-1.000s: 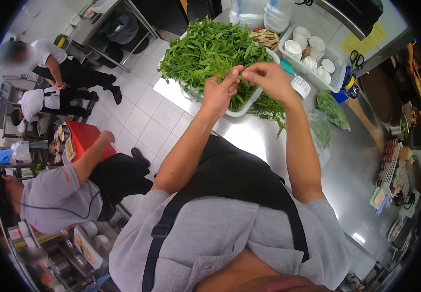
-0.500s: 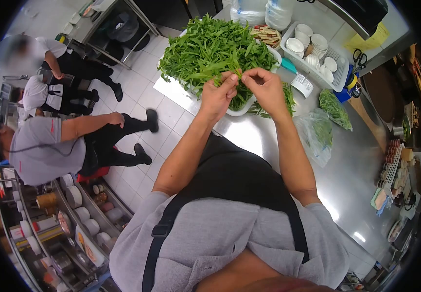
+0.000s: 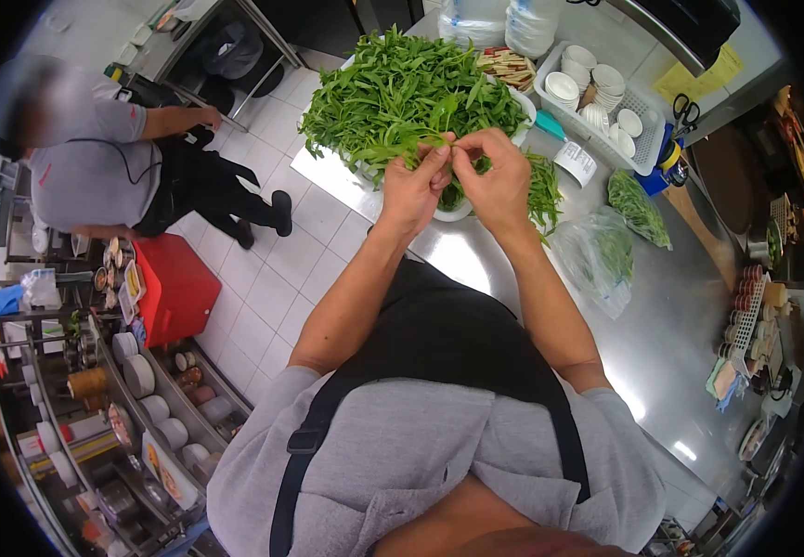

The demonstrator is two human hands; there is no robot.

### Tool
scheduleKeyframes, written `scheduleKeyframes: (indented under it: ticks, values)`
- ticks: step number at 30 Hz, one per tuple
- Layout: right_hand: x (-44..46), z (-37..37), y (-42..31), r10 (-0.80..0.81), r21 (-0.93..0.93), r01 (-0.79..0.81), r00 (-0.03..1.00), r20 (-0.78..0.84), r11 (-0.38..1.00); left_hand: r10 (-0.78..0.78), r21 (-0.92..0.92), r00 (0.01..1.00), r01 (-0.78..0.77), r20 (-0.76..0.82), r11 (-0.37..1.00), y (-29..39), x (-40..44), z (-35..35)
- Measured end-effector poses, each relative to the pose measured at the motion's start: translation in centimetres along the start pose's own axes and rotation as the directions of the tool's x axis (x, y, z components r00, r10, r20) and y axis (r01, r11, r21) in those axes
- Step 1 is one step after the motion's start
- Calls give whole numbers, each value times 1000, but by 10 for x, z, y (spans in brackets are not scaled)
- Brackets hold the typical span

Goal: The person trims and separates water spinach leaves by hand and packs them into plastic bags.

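My left hand [image 3: 413,190] is closed in a pinch on a sprig of leafy greens [image 3: 441,113], its leaves pointing up and away from me. Thumb and fingers of my right hand [image 3: 495,176] pinch the same sprig close beside the left fingertips. Just beyond and below both hands, a large heap of leafy greens [image 3: 393,97] fills a white basket [image 3: 454,214]; the greens hide most of its rim. More loose greens [image 3: 541,190] lie on the steel counter [image 3: 462,251], right of the basket.
Right of the greens are a clear plastic bag [image 3: 597,260], bagged greens [image 3: 639,209], a labelled cup [image 3: 576,163] and a grey basket [image 3: 648,158] holding small white dishes. Scissors [image 3: 687,111] stand behind. A person in grey [image 3: 96,176] is at left by a red box [image 3: 179,288].
My right hand has shifted slightly left, closer to my left hand. The person in grey has moved farther up the aisle, uncovering the red box and mostly hiding the other people.
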State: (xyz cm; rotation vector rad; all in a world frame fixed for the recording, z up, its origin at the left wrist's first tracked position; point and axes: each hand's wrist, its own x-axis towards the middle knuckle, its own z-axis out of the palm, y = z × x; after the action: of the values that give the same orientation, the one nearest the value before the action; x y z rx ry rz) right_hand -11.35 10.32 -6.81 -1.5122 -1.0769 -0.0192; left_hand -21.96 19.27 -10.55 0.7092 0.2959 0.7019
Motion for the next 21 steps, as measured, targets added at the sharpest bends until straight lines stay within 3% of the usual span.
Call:
scheduleKeyframes:
  ticks: [5,9,12,15,18,21]
  values:
    - [-9,-1,8,164,173,-141,979,-125,975,-41,-100,999,43,23,994,2,-2,1]
    - [-24,-27,53,323,213,-281,924,-203,936,-22,-50,998,25,59,998,10,-5,4]
    - [-37,-69,75,493,-295,-497,865,-94,816,8,87,999,-11,32,996,16,-11,8]
    - [-50,-80,78,396,-415,-378,917,-46,828,13,182,999,-22,48,983,17,-12,4]
    - [-25,-65,27,241,35,-247,962,132,968,-28,202,999,18,46,979,10,-17,5]
    - [-14,-47,19,300,171,-348,919,255,922,-30,205,999,34,-20,978,7,-21,10]
